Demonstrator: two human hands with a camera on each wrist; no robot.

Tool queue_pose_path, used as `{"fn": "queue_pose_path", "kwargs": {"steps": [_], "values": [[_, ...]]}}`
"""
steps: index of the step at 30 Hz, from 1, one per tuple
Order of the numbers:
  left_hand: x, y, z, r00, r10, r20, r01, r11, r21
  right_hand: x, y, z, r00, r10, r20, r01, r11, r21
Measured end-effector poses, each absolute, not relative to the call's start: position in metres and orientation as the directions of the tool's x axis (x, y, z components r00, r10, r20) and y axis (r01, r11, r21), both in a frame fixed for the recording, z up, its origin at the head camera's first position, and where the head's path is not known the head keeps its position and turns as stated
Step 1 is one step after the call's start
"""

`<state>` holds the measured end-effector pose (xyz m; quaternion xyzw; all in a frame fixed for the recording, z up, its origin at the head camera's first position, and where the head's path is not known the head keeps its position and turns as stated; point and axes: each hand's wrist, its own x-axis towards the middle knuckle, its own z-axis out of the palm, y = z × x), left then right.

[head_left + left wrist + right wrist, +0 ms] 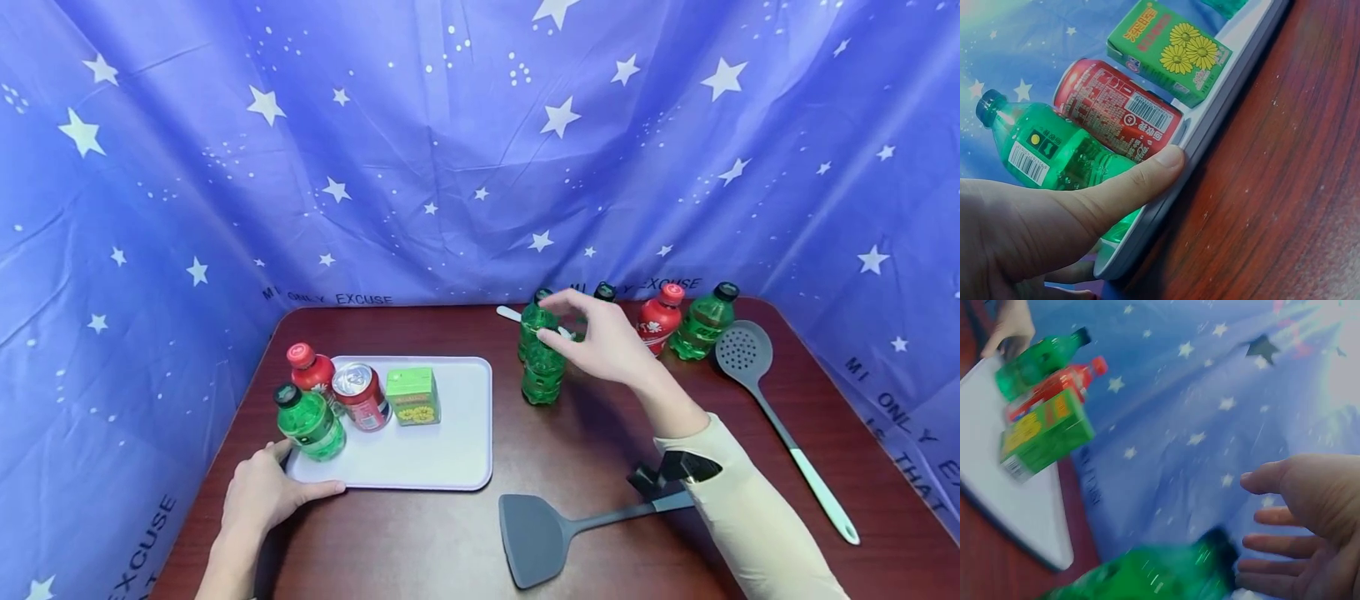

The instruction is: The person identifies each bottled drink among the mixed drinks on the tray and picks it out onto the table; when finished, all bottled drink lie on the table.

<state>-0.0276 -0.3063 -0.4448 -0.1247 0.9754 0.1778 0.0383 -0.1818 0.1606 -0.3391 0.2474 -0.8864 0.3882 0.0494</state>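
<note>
My left hand (258, 492) holds the near left corner of a white tray (465, 450), its thumb lying along the front rim. On the tray stand a green bottle (318, 429), a red-capped bottle (303, 358), a red can (363, 398) and a green drink carton (414, 398). My right hand (603, 337) is beside a green bottle (542, 379) to the tray's right. In the right wrist view its fingers are spread apart and a bottle's dark cap (1217, 547) lies just off the fingertips. Another green bottle (527, 333) stands close behind, partly covered.
Behind my right hand shows a black cap (604, 292). Further right stand a red bottle (660, 317) and a green bottle (703, 325), with a grey skimmer (744, 350) next to them. A grey spatula (534, 542) lies in front. A white handle (508, 313) pokes out at the back.
</note>
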Motion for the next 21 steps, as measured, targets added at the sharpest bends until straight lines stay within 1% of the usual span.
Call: {"fn": "queue_pose_path", "kwargs": {"steps": [5,13,18,21], "values": [[-0.026,-0.307,-0.445,-0.962,-0.237,-0.133,-0.269,0.903,0.336,-0.181,0.135,-0.317,-0.822,-0.448,0.351,-0.548,0.455,-0.702],[-0.028,-0.305,-0.448,-0.962,-0.236,-0.138,-0.270,0.900,0.342,-0.172,0.083,-0.303,-0.732,-0.537,0.419,-0.618,0.265,-0.740],[-0.029,-0.307,-0.447,-0.962,-0.240,-0.128,-0.270,0.900,0.341,-0.167,0.052,-0.297,-0.682,-0.588,0.434,-0.641,0.197,-0.741],[-0.030,-0.307,-0.446,-0.960,-0.243,-0.136,-0.276,0.898,0.342,-0.166,0.036,-0.295,-0.669,-0.607,0.428,-0.644,0.186,-0.742]]}}
